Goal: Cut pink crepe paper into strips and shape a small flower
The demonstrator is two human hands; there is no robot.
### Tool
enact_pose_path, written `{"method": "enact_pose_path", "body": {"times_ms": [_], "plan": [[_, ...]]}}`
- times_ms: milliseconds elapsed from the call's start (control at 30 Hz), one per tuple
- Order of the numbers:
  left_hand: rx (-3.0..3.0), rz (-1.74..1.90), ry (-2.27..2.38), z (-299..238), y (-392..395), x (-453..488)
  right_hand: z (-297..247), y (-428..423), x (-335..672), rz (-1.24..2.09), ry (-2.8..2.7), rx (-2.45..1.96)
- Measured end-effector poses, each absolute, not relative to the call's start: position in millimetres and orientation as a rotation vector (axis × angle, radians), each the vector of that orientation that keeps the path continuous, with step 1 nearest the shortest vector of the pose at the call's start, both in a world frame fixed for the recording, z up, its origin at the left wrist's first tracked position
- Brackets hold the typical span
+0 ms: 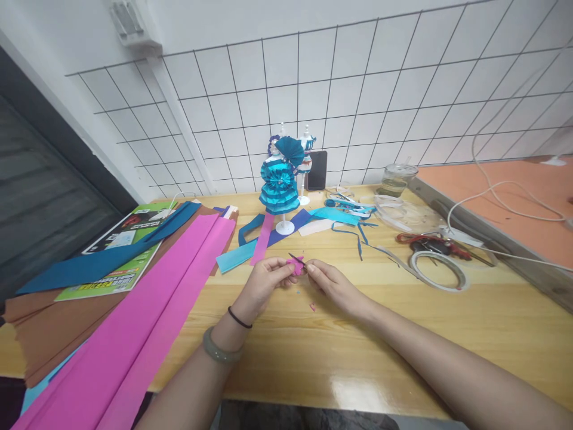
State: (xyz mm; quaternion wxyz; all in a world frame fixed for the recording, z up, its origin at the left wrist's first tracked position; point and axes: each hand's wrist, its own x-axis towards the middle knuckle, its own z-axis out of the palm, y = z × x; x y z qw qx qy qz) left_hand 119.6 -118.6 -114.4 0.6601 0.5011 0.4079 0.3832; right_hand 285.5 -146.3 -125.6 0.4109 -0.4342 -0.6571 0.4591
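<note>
My left hand [265, 280] pinches a small piece of pink paper [296, 264] above the wooden table [340, 340]. My right hand [329, 280] meets it from the right, fingers closed on a thin dark tool [296, 258] that crosses the paper; I cannot tell what the tool is. A tiny pink scrap [312, 307] lies on the table just below my hands. Behind them stands a small mannequin in a blue pleated paper dress [279, 188].
Long sheets of pink crepe paper [147, 322], brown and blue paper lie at the left over a green booklet [120, 251]. Blue paper scraps [340, 218], a tape roll [439, 270], red scissors [425, 242], a glass jar [396, 179] and a white cable [501, 200] sit at the right.
</note>
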Motion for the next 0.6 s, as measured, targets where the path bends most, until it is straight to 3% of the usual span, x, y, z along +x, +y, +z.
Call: {"method": "enact_pose_path", "body": {"times_ms": [600], "plan": [[1.160, 0.871, 0.887, -113.8, -118.1, 117.9, -126.8, -146.2, 285.9, 1.149, -1.650, -1.106]]}}
